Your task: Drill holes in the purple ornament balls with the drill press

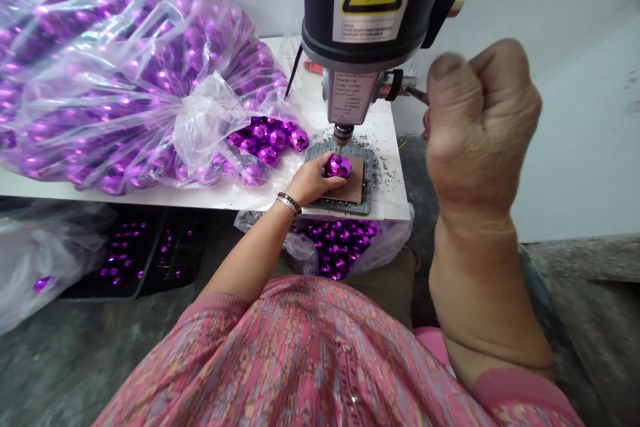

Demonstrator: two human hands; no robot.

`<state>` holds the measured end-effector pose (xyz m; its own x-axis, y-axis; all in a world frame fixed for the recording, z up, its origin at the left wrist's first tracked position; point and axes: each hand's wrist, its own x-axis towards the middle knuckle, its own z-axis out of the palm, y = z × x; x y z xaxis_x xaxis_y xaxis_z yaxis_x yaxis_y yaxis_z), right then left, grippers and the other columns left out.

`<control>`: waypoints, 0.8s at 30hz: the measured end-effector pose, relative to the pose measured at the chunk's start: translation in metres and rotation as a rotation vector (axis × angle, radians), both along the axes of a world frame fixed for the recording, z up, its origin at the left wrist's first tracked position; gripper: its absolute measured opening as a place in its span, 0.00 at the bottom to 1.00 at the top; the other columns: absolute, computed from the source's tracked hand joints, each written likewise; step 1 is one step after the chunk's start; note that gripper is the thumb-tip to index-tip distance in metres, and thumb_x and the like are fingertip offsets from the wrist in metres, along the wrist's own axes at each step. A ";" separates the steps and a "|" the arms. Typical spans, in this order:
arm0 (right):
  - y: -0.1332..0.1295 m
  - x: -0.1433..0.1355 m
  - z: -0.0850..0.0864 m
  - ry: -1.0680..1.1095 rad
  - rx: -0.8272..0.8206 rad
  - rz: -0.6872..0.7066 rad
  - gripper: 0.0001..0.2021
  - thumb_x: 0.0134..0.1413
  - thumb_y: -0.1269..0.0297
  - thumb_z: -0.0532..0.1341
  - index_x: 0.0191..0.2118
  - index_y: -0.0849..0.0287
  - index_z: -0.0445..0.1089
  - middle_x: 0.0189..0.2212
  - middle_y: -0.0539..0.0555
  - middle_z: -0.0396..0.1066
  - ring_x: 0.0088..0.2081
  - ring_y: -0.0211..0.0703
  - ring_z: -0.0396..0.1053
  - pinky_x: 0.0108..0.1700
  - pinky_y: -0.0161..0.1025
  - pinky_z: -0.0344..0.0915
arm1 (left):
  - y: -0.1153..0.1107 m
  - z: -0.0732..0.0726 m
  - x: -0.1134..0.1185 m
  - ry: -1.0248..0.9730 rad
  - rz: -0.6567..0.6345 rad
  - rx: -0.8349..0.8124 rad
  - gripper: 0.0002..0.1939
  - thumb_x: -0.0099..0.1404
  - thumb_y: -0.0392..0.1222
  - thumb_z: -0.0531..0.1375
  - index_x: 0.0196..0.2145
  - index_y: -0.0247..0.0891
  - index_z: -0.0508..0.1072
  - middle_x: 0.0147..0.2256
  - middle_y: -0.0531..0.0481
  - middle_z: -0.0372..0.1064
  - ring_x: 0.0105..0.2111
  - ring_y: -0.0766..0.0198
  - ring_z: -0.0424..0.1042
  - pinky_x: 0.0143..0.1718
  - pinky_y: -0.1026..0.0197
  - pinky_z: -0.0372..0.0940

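My left hand (315,180) grips a shiny purple faceted ball (339,167) between thumb and fingers. The ball rests on a brown square pad (356,181) on the grey base plate (367,177) of a drill press (367,7). Directly over the ball is the chuck (343,133), its thin bit reaching down to the ball's top; whether it has entered cannot be made out. Up at the right, my right hand (480,120) is closed around the drill press's feed lever (416,93), most of which the fingers hide.
A huge clear plastic bag (210,113) of purple balls covers the table's left side, several balls (269,155) spilling from its mouth. Below the table's front edge hangs an open bag of purple balls (340,247). Dark shavings (387,170) litter the white table (393,133). Dark crates (125,253) stand lower left.
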<state>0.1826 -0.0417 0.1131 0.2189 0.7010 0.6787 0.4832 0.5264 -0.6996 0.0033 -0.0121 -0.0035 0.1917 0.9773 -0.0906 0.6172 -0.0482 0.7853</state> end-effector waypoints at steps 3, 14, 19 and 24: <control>-0.003 0.000 -0.015 -0.016 0.064 -0.005 0.15 0.63 0.59 0.55 0.28 0.61 0.53 0.23 0.44 0.55 0.27 0.24 0.52 0.36 0.30 0.52 | -0.001 0.001 0.001 0.012 0.006 0.012 0.33 0.57 0.41 0.69 0.60 0.33 0.73 0.43 0.50 0.78 0.40 0.62 0.73 0.46 0.64 0.66; 0.005 -0.006 -0.057 -0.008 0.283 -0.072 0.15 0.66 0.54 0.52 0.31 0.59 0.60 0.25 0.47 0.57 0.27 0.27 0.55 0.34 0.33 0.53 | -0.003 -0.001 0.000 0.020 -0.001 0.021 0.33 0.59 0.41 0.69 0.62 0.33 0.71 0.47 0.47 0.79 0.43 0.59 0.76 0.49 0.61 0.68; 0.015 -0.006 -0.086 -0.025 0.378 -0.075 0.13 0.67 0.57 0.52 0.34 0.60 0.62 0.27 0.48 0.61 0.30 0.29 0.59 0.36 0.33 0.58 | -0.004 -0.003 0.000 0.052 0.007 0.033 0.32 0.60 0.41 0.69 0.61 0.34 0.72 0.49 0.46 0.79 0.47 0.56 0.76 0.51 0.59 0.68; 0.028 -0.003 -0.115 -0.054 0.420 -0.025 0.20 0.65 0.49 0.54 0.39 0.65 0.65 0.30 0.50 0.65 0.34 0.28 0.63 0.40 0.32 0.67 | -0.003 -0.004 0.000 0.059 0.022 0.021 0.37 0.60 0.40 0.69 0.65 0.33 0.67 0.59 0.42 0.73 0.57 0.54 0.73 0.60 0.58 0.63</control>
